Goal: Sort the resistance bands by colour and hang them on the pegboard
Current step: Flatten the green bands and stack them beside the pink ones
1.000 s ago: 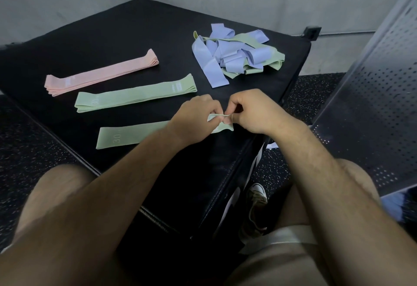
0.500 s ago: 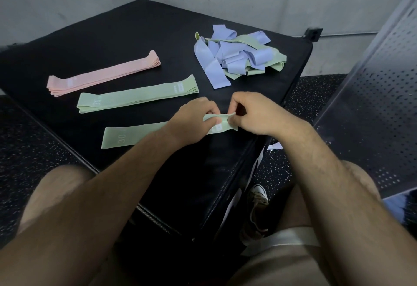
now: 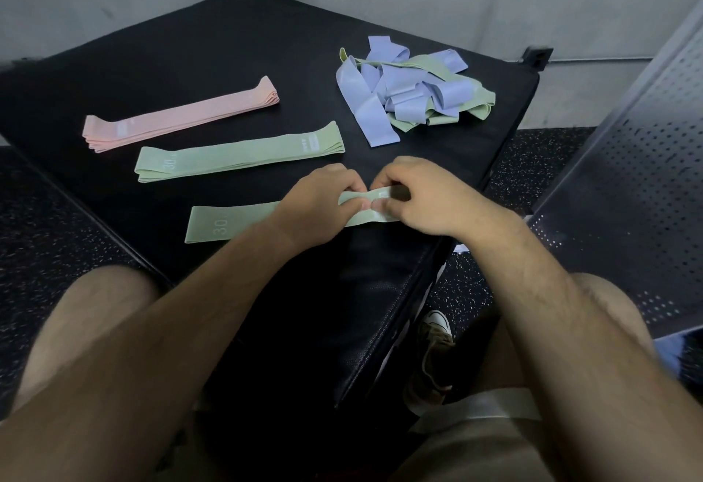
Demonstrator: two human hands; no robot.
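Black padded surface below a grey wall. Nearer than the pile of lilac and green bands: one green band, flat, matte, stamped "30". End closest to the pile pinched by left grip and right grip, fingers curled on it. Left of the pile: pink stack and green stack. Right of the pile: pegboard. Likely risks: stretchy end slipping or twisting under the pinch, landing askew on the green stack; sliding off the surface's edge close by.

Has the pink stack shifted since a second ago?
No. The pink stack lies just behind the green stack on the black mat, same gap and angle as before; only the camera drifted.
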